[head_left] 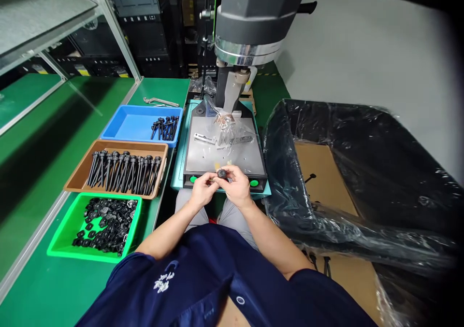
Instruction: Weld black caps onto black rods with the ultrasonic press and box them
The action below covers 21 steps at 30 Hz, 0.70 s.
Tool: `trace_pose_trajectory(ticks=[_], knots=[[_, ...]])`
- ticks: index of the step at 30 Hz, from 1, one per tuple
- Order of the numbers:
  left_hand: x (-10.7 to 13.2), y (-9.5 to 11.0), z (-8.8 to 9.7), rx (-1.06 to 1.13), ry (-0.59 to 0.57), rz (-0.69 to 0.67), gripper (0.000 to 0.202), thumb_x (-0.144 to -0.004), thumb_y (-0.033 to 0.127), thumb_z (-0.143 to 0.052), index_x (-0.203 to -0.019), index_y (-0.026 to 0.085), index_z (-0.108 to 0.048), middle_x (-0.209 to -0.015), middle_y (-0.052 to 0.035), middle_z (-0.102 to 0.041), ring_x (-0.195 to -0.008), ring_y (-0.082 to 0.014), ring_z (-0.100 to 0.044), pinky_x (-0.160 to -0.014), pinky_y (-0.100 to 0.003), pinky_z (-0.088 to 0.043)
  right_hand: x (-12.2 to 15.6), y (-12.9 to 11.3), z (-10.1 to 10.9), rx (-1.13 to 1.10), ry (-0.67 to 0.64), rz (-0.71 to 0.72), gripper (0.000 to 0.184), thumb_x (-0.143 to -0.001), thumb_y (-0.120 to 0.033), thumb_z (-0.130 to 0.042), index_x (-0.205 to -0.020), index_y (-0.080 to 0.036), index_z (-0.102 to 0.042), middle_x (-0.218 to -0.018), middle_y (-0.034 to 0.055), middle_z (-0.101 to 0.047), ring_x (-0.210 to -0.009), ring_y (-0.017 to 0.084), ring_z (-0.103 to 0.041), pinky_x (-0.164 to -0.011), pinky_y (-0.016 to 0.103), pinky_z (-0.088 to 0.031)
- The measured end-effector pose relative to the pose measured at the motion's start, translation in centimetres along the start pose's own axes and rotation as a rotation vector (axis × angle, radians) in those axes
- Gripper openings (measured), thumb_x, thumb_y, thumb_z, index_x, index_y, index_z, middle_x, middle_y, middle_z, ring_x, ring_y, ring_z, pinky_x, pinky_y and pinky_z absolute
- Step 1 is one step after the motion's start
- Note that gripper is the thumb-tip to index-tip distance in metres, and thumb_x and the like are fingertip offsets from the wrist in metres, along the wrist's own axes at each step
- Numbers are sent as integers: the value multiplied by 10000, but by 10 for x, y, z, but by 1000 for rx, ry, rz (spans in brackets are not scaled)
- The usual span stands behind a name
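In front of the machine's base, a small black round-headed part point(221, 173) is held between my two hands. My right hand point(237, 188) grips it with thumb and fingers. From the other side, my left hand point(203, 191) is closed in a pinch, its fingertips against the part. Whatever lies below the head is hidden by the fingers. Just beyond the hands is the grey metal plate point(199, 162) of the machine, where a metal fixture point(205, 138) sits partly under clear plastic film, beneath the machine's horn point(232, 92).
Left of the machine stand a blue tray point(126, 124) with black rods, a brown tray point(78, 177) full of round-headed black rods point(125, 172), and a green tray point(60, 240) of small black pieces point(108, 220). A wrench point(161, 102) lies behind. At right is a plastic-lined box point(326, 172). Green buttons point(254, 183) flank my hands.
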<state>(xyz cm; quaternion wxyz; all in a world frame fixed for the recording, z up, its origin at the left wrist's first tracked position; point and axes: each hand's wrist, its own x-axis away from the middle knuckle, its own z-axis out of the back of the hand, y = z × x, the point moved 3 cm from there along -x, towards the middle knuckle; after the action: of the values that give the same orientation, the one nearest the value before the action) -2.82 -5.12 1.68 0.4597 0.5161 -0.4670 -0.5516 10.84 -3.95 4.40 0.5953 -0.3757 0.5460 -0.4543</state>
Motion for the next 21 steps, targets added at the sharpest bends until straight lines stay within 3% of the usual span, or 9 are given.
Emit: trace_pose_trajectory(ticks=[3, 8, 12, 14, 17, 21], knots=[[1, 4, -1, 111, -10, 103, 285, -769, 420, -748, -851, 153, -693, -728, -24, -679, -631, -131, -586, -620, -265, -477, -5, 0, 0, -88, -24, -106, 422, -744, -398, -784, -1103, -223, -646, -977, 55, -718, -776, 198, -689, -684, 323, -584], [9, 21, -1, 329, -112, 310, 303, -757, 417, -768, -819, 129, -696, -682, -64, -686, -573, -143, -598, -514, -250, -435, -6, 4, -5, -315, -261, -360, 530, -800, -477, -720, -1240, -211, -595, -1030, 70, -719, -514, 109, -578, -456, 259, -496], [10, 25, 3, 370, -134, 332, 295, -760, 397, -771, -841, 121, -707, -768, -94, -717, -635, -162, -634, -514, -245, -431, -6, 4, -9, -387, -226, -428, 594, -741, -479, -772, -1231, -198, -587, -920, 32, -712, -475, 94, -527, -408, 244, -453], [11, 23, 6, 352, -117, 324, 295, -761, 384, -774, -887, 126, -709, -804, -96, -724, -681, -170, -651, -540, -245, -444, -7, 3, -12, -388, -198, -423, 599, -714, -450, -797, -1218, -198, -594, -831, 4, -682, -515, 115, -544, -431, 251, -460], [19, 22, 13, 298, -89, 337, 307, -729, 374, -801, -898, 138, -703, -777, -81, -716, -682, -172, -658, -552, -243, -448, -9, 3, -20, -370, -178, -357, 518, -690, -378, -821, -1134, -197, -624, -783, 0, -653, -673, 166, -615, -608, 300, -530], [37, 32, 35, 213, -89, 342, 279, -744, 385, -780, -849, 140, -698, -688, -58, -691, -572, -138, -603, -551, -248, -452, -5, 6, -38, -392, -296, -333, 548, -685, -382, -830, -1152, -213, -598, -822, 16, -662, -779, 199, -635, -749, 356, -535]])
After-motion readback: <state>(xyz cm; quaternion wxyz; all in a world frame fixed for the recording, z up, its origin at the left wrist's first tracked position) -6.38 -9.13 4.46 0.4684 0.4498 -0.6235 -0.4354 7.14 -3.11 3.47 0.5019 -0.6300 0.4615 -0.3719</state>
